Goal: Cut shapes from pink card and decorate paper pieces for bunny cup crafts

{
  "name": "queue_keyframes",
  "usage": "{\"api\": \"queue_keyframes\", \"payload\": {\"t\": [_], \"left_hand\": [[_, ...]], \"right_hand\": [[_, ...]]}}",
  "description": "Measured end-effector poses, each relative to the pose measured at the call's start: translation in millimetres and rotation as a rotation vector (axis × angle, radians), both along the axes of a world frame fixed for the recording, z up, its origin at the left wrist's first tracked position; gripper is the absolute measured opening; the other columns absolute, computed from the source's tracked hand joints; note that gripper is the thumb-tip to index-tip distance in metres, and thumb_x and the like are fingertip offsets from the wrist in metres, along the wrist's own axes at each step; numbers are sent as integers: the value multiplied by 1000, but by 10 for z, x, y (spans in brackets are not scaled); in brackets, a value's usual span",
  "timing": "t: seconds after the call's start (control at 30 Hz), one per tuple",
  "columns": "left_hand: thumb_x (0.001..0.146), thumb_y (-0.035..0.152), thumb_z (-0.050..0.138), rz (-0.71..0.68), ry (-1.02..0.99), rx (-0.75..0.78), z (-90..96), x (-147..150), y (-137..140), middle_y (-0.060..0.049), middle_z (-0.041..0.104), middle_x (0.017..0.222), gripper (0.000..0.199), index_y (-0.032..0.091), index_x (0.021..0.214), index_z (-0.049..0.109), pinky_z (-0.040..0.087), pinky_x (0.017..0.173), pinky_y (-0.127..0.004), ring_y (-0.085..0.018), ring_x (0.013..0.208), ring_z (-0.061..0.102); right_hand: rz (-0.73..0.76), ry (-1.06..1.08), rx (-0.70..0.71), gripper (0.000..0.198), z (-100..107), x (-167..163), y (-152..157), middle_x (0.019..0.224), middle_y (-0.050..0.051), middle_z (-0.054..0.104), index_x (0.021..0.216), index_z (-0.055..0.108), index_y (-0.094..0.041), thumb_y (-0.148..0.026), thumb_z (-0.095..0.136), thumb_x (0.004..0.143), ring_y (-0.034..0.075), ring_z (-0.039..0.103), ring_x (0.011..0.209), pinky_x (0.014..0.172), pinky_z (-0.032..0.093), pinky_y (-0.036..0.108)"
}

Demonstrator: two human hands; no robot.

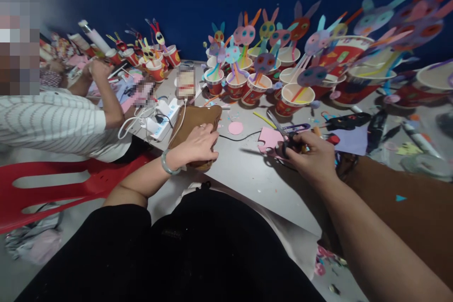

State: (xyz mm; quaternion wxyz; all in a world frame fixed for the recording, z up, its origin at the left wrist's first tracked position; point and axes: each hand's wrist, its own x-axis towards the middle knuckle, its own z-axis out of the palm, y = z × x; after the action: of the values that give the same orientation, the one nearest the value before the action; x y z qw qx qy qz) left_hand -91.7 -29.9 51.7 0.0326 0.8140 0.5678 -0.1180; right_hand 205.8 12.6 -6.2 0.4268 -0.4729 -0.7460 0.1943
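Note:
My right hand [314,158] is closed round the handles of a pair of scissors [279,125]. One blade points up and away; a dark blurred streak to the left looks like the other blade, spread apart. Close by the scissors lies a pink sheet [269,138] with rounded notches cut from its edges. A pink disc [235,128] lies on the table between my hands. My left hand [200,144], with a bangle at the wrist, rests over the edge of a brown cloth or pouch [193,120]. Its fingers are loosely bent and apart, holding nothing visible.
Paper cups [260,88] with colourful rabbit-faced figures crowd the back of the table. A white power strip [164,120] and cables lie left, near a phone [186,82]. Another person's arm [109,94] and a red chair [71,179] are at left. Brown material [399,198] covers the right.

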Motion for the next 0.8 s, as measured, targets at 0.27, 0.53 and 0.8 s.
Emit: {"api": "queue_keyframes", "payload": {"t": [0.27, 0.53, 0.8], "left_hand": [[78, 41, 63, -4, -8, -105, 96, -51, 127, -11, 61, 104, 27, 17, 92, 62, 44, 85, -40, -28, 98, 60], [79, 42, 65, -77, -164, -234, 186, -248, 251, -9, 59, 104, 35, 17, 102, 61, 44, 84, -33, -22, 94, 57], [78, 18, 56, -316, -120, -76, -40, 46, 277, -19, 25, 162, 66, 15, 143, 43, 23, 114, -55, -37, 148, 23]], "right_hand": [[21, 20, 10, 21, -32, -5, -6, 62, -1, 49, 63, 44, -24, -20, 64, 67, 16, 46, 59, 56, 35, 30], [8, 16, -25, 19, -5, -20, -27, 62, -1, 50, 64, 46, -24, -23, 64, 67, 16, 47, 60, 57, 36, 30], [36, 6, -45, 20, 16, -52, -42, 60, -1, 49, 62, 46, -23, -28, 64, 68, 16, 46, 59, 56, 35, 30]]}}
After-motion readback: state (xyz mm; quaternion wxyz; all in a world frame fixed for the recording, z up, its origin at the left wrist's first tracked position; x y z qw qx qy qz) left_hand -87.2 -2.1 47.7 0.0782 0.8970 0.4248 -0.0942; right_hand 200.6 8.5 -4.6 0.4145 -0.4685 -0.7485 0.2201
